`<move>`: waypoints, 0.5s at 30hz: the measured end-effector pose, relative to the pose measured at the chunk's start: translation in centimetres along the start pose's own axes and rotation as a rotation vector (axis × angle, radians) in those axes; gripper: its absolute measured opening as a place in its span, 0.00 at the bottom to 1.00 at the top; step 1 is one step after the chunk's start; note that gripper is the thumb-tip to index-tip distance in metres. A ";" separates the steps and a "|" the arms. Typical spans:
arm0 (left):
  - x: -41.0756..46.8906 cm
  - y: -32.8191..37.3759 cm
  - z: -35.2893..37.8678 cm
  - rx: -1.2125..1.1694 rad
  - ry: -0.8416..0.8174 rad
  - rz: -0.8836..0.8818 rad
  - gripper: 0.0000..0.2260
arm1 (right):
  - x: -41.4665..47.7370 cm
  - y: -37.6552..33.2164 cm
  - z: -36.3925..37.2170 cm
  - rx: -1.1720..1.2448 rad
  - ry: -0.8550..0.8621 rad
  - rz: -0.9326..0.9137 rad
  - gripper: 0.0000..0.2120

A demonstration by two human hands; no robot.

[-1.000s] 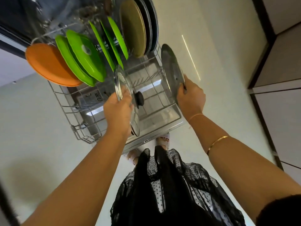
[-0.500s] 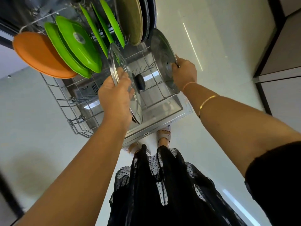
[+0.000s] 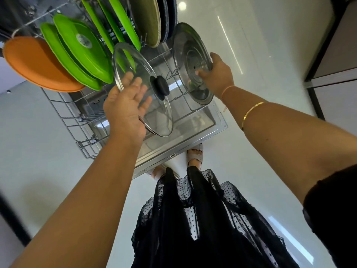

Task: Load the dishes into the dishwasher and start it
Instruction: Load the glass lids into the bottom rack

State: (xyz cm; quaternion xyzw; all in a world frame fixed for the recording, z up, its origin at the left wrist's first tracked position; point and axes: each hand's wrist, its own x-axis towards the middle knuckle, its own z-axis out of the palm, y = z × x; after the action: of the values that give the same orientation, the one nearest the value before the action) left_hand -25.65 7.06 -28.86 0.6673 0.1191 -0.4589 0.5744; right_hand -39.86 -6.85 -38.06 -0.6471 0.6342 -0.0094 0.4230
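**2 lids held over the dishwasher rack**

The glass lid (image 3: 162, 115) stands on edge above the near left part of the rack (image 3: 63, 111), its black knob (image 3: 160, 87) facing right. The left hand (image 3: 125, 107) rests against it with fingers spread almost straight across the pane and the rim against the palm. The thumb is hidden, so this is a flat support more than a clasp.

To the right, the steel lid (image 3: 189, 55) is also upright. The right hand (image 3: 218, 74) pinches its right edge, thumb on the face and fingers curled behind the rim.

Farther in, the green plates (image 3: 85, 53) and 1 orange plate (image 3: 36, 62) are already slotted on the left.

The glass lid is probably the heavier of the 2. It is stiff, smooth and breakable, so a knock on the wires could chip it. Its metal rim or its knob gives a surer hold than the bare pane.

The steel lid looks light and rigid and would take a bump, though its thin polished edge could slip from a pinch. Both lids are best lowered by the rim between the prongs
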 end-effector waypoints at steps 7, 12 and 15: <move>1.7 -1.1 3.0 -0.015 -0.065 0.000 0.11 | -2.9 0.8 1.0 -0.089 0.293 -0.198 0.27; 2.3 -2.1 5.7 0.015 -0.103 0.004 0.12 | -6.0 3.4 2.2 -0.315 0.448 -0.465 0.20; 2.9 -2.6 7.2 0.032 -0.084 0.015 0.12 | -7.2 5.0 2.8 -0.308 0.402 -0.478 0.20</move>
State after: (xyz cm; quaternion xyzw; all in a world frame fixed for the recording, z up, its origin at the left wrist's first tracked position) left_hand -29.21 0.52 -32.15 0.6573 0.0827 -0.4841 0.5716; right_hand -43.85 1.45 -38.84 -0.8187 0.5294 -0.1400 0.1729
